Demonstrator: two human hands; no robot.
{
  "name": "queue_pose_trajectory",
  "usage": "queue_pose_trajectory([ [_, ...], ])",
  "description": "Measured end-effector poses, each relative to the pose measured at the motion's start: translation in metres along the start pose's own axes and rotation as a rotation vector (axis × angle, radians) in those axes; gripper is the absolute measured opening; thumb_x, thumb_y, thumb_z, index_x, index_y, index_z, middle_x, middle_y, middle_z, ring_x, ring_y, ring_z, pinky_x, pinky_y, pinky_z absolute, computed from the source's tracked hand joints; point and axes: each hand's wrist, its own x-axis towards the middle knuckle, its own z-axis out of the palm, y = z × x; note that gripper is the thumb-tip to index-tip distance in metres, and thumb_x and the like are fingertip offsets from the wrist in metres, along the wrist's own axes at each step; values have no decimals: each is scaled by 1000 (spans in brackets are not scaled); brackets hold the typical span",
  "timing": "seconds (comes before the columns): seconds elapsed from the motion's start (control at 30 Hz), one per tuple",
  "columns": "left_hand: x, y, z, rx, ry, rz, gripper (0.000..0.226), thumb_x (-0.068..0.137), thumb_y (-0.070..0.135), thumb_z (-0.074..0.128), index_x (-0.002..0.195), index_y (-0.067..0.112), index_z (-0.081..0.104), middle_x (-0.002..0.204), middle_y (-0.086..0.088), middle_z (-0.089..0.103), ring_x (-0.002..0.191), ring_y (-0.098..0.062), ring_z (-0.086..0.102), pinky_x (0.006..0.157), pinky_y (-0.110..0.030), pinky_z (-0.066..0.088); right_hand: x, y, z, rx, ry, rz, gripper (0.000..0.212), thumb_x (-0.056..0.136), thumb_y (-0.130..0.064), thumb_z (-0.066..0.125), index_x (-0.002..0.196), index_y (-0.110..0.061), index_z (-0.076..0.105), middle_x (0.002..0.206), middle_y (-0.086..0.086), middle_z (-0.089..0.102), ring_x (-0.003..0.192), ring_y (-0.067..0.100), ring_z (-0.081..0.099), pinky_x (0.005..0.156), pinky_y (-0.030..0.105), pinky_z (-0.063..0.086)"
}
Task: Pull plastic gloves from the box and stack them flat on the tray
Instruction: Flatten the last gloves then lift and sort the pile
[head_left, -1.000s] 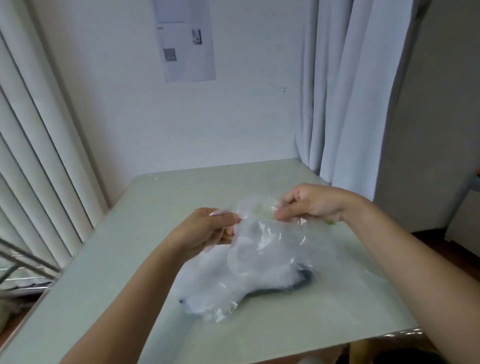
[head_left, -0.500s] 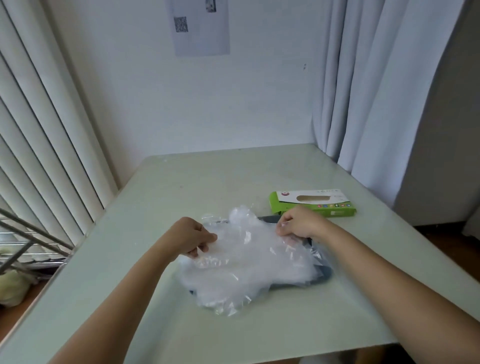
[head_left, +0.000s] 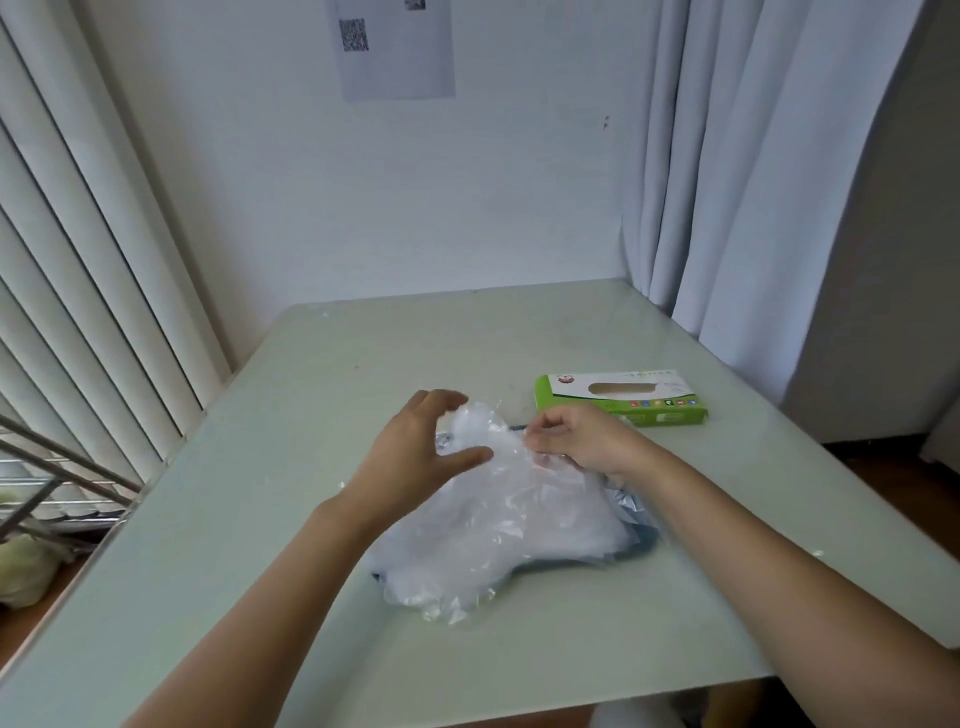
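Right hand (head_left: 576, 441): fingers curled, pinching the far edge of the top film on the gloves (head_left: 498, 530). Narrow pinch with plastic in it; I can't tell whether it holds one layer or more.

Left hand (head_left: 410, 457), just left of that pinch: wide open, fingers spread and arched, thumb lying along the film. It holds nothing. Contact looks light, can't confirm a press.

Directly under and toward the person from the grip: a crumpled clear pile of gloves on the dark tray (head_left: 649, 540). Only the tray's right rim and a bit of the left corner show. The pile overhangs the near-left edge onto the table (head_left: 311, 415).

Beyond the pinch, to its right: green box (head_left: 623, 400), lying flat, apart from the tray. Nothing is sticking out of its slot that I can see.

Progress, my read: several gloves are already out and on the tray, count unreadable. The stack is puffy, not flat, so this one needs smoothing. I can't tell how many are left in the box. Film is slippery and clingy, so layers may drag when the hands come off.
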Motion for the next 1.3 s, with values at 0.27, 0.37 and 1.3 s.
queue_pose_trajectory([
  [0.27,21,14,-34,20,-123,111,9,81,34,74,86,28,69,91,25,63,93,9,56,88,-10,42,-21,-60,-26,73,-91,-284,3,86,-14,68,85,-15,66,67,-1,66,50,7,47,50,15,34],
  [0.37,32,15,-52,34,20,137,7,81,27,75,79,24,69,82,19,66,82,10,58,70,-6,39,-14,-74,-38,-49,2,-370,8,83,-10,72,83,-18,69,78,1,71,71,9,62,73,25,49],
  [1.3,-59,-40,14,425,-70,342,20,81,41,58,88,26,69,76,15,64,78,-5,61,110,-42,30,-36,56,3,-469,-64,-307,30,90,-14,62,72,-32,46,128,-18,59,132,-5,34,115,17,10],
])
